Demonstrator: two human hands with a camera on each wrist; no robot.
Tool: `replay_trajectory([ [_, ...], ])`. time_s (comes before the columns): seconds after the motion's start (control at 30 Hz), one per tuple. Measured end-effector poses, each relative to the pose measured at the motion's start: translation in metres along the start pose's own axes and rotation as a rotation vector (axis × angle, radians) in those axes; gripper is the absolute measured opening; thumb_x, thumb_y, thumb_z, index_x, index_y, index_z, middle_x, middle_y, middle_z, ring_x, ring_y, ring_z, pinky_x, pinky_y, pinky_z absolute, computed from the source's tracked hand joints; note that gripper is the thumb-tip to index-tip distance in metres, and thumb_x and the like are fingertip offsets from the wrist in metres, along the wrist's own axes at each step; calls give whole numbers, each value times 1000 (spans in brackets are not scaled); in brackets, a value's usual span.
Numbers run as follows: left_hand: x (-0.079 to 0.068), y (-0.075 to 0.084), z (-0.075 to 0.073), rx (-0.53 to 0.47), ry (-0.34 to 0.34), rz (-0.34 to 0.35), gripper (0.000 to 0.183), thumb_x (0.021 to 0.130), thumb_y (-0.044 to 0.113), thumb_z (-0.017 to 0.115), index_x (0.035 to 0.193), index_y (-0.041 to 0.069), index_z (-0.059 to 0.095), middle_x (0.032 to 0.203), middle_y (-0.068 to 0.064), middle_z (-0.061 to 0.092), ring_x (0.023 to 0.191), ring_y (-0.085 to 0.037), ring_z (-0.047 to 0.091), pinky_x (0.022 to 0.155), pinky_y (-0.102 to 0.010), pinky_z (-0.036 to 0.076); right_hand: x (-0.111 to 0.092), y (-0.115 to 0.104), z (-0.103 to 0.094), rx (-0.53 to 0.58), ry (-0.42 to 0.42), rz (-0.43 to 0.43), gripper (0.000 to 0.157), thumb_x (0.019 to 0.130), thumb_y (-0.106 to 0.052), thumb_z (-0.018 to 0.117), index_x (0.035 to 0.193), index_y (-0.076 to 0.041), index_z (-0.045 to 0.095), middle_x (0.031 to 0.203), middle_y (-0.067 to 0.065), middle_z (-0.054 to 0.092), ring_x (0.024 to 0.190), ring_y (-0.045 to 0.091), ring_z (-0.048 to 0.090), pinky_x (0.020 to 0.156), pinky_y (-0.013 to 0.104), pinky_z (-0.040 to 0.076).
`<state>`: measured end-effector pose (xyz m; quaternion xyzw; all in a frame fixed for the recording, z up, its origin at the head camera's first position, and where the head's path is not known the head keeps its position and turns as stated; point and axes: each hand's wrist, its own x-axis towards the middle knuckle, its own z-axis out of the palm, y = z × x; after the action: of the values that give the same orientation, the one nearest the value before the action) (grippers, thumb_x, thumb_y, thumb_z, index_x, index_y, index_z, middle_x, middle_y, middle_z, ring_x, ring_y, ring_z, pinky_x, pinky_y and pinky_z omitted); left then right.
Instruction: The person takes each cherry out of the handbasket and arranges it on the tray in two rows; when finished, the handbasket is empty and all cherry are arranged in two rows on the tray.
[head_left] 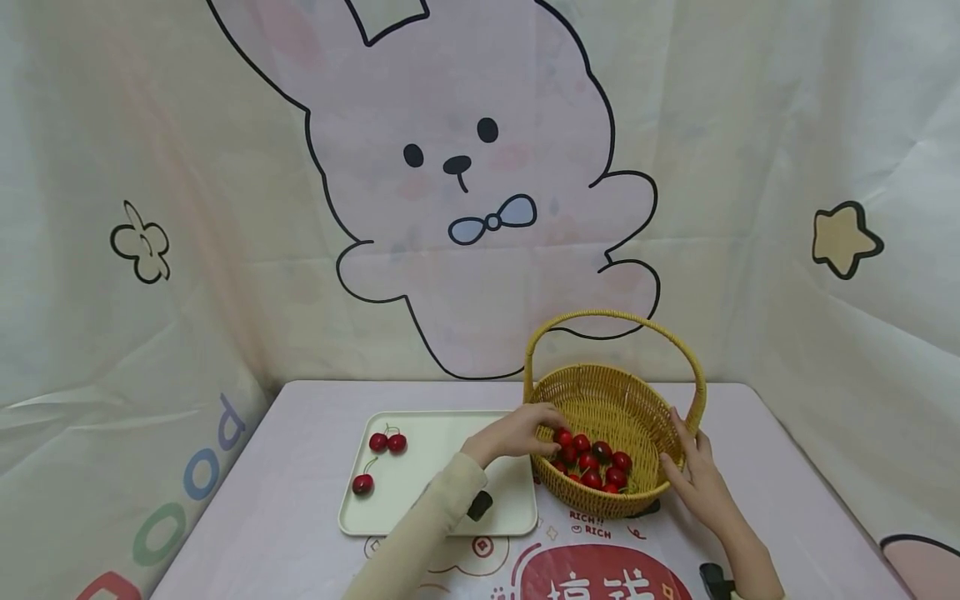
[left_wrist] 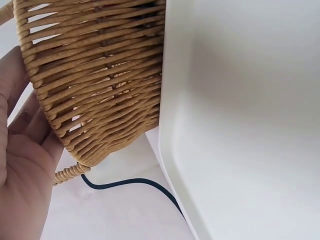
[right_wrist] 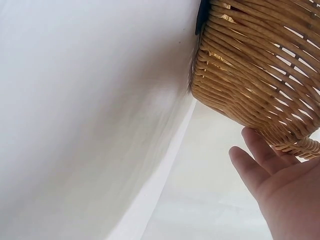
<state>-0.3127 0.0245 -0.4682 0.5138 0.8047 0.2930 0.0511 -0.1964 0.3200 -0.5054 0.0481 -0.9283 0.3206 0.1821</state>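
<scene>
A round woven basket point(head_left: 637, 392) with a tall hoop handle stands on the table, and several dark red cherries point(head_left: 591, 478) lie in its near left part. My left hand point(head_left: 517, 433) reaches over the basket's left rim, thumb and fingertips right at a cherry point(head_left: 564, 437); I cannot tell whether they pinch it. The left wrist view hides those fingertips behind the weave. My right hand point(head_left: 701, 479) touches the basket's right side below the handle, thumb over the rim. Its outstretched fingers point(right_wrist: 260, 150) lie against the outside in the right wrist view.
Left of the basket, a white tray point(head_left: 442, 425) bears a stemmed pair of cherries point(head_left: 387, 442) and a single cherry point(head_left: 363, 484). Behind the table point(head_left: 300, 442) hangs a printed cloth point(head_left: 712, 250).
</scene>
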Motion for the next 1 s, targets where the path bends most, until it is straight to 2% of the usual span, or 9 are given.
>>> replay_trajectory([
  [0.3,-10,11,-3,-39,122,22,29,86,14,65,115,14,63,114,4,60,105,-2,53,90,-19,46,0,0,0,-5,-1,2,76,91,-16,54,150,-24,7,138,37,18,111,62,38,77,75,35],
  [0.4,-14,14,-3,-19,143,24,30,87,15,65,116,16,63,115,4,60,107,-3,53,92,-17,44,0,0,0,-8,0,3,76,91,-16,54,150,-24,7,138,37,18,111,62,38,77,75,35],
  [0.6,-23,19,-4,2,186,22,29,86,15,66,115,15,63,113,3,60,106,-5,54,90,-24,48,0,0,1,-6,8,-9,75,91,-15,54,150,-22,8,137,38,19,110,62,38,76,75,35],
  [0.73,-31,24,-6,7,201,4,29,87,18,66,116,16,63,114,4,59,110,-6,52,94,-22,44,0,1,1,-3,11,-17,75,91,-15,55,150,-19,10,136,38,19,110,63,38,75,75,35],
  [0.93,-43,28,-8,26,216,-2,31,86,21,66,117,16,63,111,5,57,104,-5,53,89,-25,48,0,1,1,-4,6,-9,75,91,-16,55,150,-21,9,137,37,18,110,62,38,75,75,36],
  [1.0,-47,29,-8,36,227,3,31,86,22,67,116,16,63,110,6,57,102,-4,53,88,-23,48,0,0,1,-4,6,-7,75,91,-16,55,150,-21,9,137,37,18,110,62,38,75,75,36],
])
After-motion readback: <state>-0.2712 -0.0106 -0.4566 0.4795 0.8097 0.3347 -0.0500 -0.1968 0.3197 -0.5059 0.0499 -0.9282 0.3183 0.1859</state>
